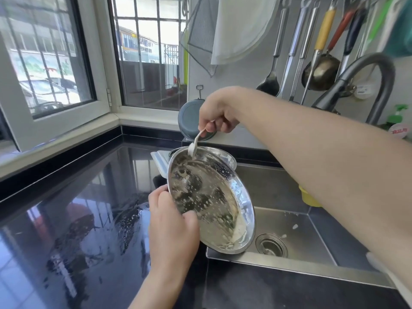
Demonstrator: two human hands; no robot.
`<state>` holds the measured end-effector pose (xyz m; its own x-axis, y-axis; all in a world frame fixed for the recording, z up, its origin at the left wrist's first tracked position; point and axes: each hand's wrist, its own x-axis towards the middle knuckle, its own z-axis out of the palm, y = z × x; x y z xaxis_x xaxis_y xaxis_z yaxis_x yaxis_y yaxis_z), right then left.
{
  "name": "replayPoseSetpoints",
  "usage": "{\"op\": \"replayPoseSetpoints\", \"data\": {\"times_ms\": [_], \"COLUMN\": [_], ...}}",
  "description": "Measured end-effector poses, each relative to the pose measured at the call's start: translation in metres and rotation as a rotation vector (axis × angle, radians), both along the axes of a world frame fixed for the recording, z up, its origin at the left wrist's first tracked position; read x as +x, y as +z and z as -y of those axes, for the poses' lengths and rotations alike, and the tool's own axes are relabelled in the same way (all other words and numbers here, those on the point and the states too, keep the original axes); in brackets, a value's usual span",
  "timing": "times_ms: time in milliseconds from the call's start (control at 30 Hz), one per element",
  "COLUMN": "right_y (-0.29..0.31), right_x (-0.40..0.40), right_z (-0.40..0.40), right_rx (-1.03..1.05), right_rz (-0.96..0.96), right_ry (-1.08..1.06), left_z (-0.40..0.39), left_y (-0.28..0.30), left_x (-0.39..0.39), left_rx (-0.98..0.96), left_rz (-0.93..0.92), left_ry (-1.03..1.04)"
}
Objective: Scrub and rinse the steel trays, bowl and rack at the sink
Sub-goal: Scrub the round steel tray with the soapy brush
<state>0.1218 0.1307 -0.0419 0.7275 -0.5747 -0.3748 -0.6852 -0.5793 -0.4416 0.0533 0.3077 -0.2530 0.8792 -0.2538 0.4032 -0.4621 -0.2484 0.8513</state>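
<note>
A round steel tray point(225, 192), smeared with pale batter residue, is tilted on edge over the left rim of the steel sink point(296, 221). My left hand point(172, 221) grips the tray's near left rim, thumb on its inner face. My right hand point(217, 112) pinches the handle of a small white spoon point(193, 146), whose bowl touches the tray's upper inside. Behind the tray, a second steel vessel point(227, 156) and a flat steel tray edge point(159, 160) show partly; the rest of them is hidden.
A wet black glossy countertop point(73, 208) lies left of the sink. A drain point(270, 244) sits in the basin, a yellow item point(308, 197) at its far wall. A dark faucet point(365, 72) arches at right. Utensils hang on the wall point(296, 47); a grey lid point(189, 119) leans behind.
</note>
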Motion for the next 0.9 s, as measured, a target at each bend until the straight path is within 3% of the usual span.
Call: {"op": "replayPoseSetpoints", "data": {"times_ms": [267,467,700,900], "right_y": [0.001,-0.032,-0.09,-0.138], "right_x": [-0.009,-0.07,-0.087,-0.059], "right_z": [-0.053,-0.071,-0.001,0.01], "right_rx": [-0.241,-0.659,-0.691,-0.589], "right_rz": [0.042,0.111,0.303,0.422], "right_ry": [0.233,0.545,0.201,0.203], "left_z": [0.0,0.0,-0.001,0.0], "left_y": [-0.004,-0.01,-0.018,-0.024], "left_x": [0.003,0.011,0.016,0.021], "left_rx": [-0.003,-0.037,-0.066,-0.148], "left_rz": [0.025,0.01,-0.013,0.012], "left_ry": [0.014,0.01,0.011,-0.026]}}
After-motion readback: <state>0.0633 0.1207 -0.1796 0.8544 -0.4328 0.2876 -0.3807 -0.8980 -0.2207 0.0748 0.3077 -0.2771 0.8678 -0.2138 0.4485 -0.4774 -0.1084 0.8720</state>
